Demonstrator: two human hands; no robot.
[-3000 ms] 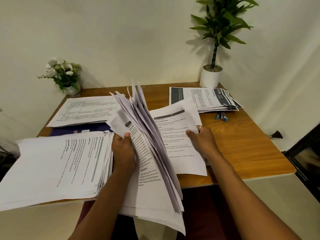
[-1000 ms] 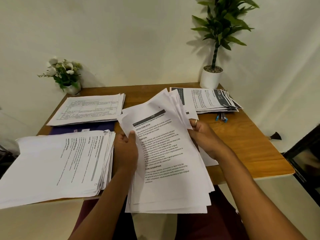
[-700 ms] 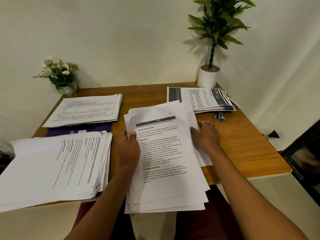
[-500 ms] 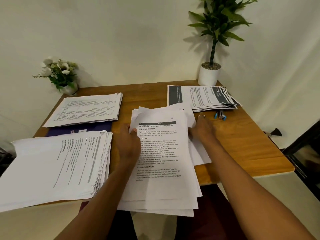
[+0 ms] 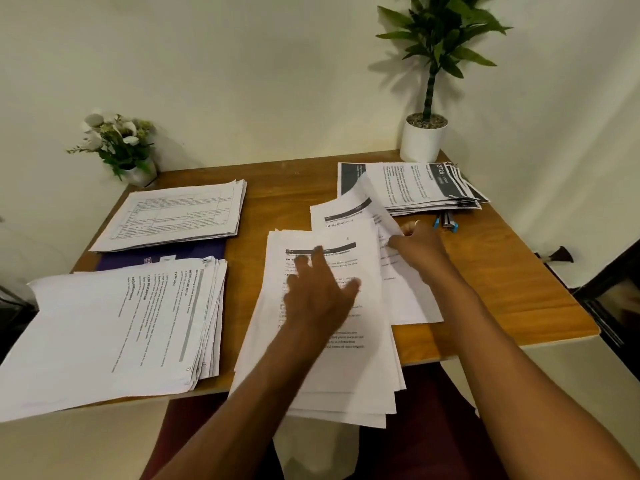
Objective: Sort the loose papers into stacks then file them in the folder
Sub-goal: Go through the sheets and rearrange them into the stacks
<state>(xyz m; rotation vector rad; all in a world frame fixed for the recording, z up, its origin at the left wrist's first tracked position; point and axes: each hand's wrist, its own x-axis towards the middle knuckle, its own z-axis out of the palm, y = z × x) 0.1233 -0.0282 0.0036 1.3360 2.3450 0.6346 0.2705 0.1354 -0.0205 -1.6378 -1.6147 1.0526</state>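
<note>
A loose stack of printed papers [image 5: 346,375] lies at the table's front middle, hanging over the edge. My left hand [image 5: 318,289] lies flat on top of it with fingers spread. My right hand [image 5: 415,242] pinches the edge of a sheet [image 5: 360,199] that is lifted from the papers just right of the stack. A thick stack [image 5: 114,327] lies front left, a stack of table forms [image 5: 173,213] back left, and a dark-headed stack [image 5: 415,185] back right. A purple folder [image 5: 138,259] shows between the two left stacks.
The wooden table [image 5: 502,289] stands against a pale wall. A small flower pot [image 5: 128,150] is at its back left corner, a tall plant in a white pot [image 5: 424,136] back right. Blue pens [image 5: 446,221] lie by the right stack.
The fanned papers I held upright were laid down on the table's front middle. My left hand let go and moved onto the top sheet; my right hand lifted a sheet edge.
</note>
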